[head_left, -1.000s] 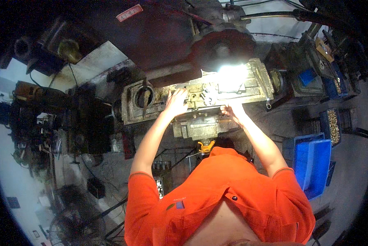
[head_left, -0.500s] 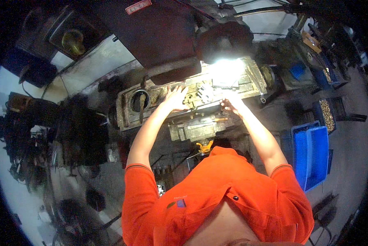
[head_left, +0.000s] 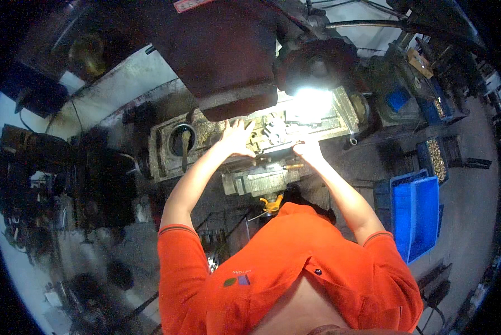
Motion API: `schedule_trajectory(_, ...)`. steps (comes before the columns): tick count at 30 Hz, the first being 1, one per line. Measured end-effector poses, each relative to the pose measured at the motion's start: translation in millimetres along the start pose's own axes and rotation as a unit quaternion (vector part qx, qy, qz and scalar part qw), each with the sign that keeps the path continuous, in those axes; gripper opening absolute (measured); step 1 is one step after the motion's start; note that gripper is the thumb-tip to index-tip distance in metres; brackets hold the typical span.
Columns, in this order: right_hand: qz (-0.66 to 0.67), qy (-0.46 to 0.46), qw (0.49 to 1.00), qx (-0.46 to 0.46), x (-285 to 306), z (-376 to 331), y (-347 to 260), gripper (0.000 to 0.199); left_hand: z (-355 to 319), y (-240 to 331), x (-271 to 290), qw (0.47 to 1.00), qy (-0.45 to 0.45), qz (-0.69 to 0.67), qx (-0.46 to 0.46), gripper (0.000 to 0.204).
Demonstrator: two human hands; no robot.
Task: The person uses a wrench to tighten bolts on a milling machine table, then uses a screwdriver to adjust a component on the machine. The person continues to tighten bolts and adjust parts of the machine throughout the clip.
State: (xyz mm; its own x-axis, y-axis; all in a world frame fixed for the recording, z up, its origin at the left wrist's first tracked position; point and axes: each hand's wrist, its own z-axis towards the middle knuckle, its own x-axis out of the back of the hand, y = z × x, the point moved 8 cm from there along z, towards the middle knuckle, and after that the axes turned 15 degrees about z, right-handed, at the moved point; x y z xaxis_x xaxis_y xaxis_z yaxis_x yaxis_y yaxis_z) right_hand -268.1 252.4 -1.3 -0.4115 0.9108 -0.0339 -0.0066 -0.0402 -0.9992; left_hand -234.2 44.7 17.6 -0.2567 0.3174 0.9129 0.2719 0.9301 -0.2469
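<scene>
My left hand (head_left: 236, 139) lies with its fingers spread on the worktable (head_left: 160, 167) of a milling-type machine, left of a metal fixture (head_left: 274, 129). My right hand (head_left: 309, 149) is closed at the table's front edge, right of the fixture. Whatever its fingers pinch, if anything, is too small to make out. Strong lamp light washes out the table just behind the right hand. A round dark bowl (head_left: 172, 139) with a brush-like tool (head_left: 185, 156) in it stands at the table's left end. At the right end lies a wrench (head_left: 353, 140).
The dark machine head (head_left: 228, 67) hangs low over the table. Below the table, near my body, is a yellow handle (head_left: 271, 205). Blue crates (head_left: 415, 218) stand at the right, with a bin of small parts (head_left: 437, 159) behind them.
My right hand's fingers have drawn together at the table edge; they were looser before. My left hand stays spread in nearly the same place. The whole view has shifted slightly.
</scene>
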Motion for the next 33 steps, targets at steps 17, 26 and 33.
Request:
schedule_trajectory(17, -0.038, 0.02, 0.998, 0.037, -6.7, -4.3, 11.0, 0.012, 3.5, -2.6, 5.5, 0.999, 0.002, -0.047, 0.025, 0.101)
schedule_trajectory(26, -0.022, -0.001, 1.0, -0.014, -10.4, -7.6, 8.1, 0.005, -1.0, -3.2, 2.8, 0.998, 0.015, -0.05, 0.027, 0.1)
schedule_trajectory(33, 0.047, 0.003, 0.998, -0.05, -13.9, -14.8, 11.7, 0.009, 1.8, -3.5, 4.7, 0.998, -0.006, -0.057, 0.016, 0.1)
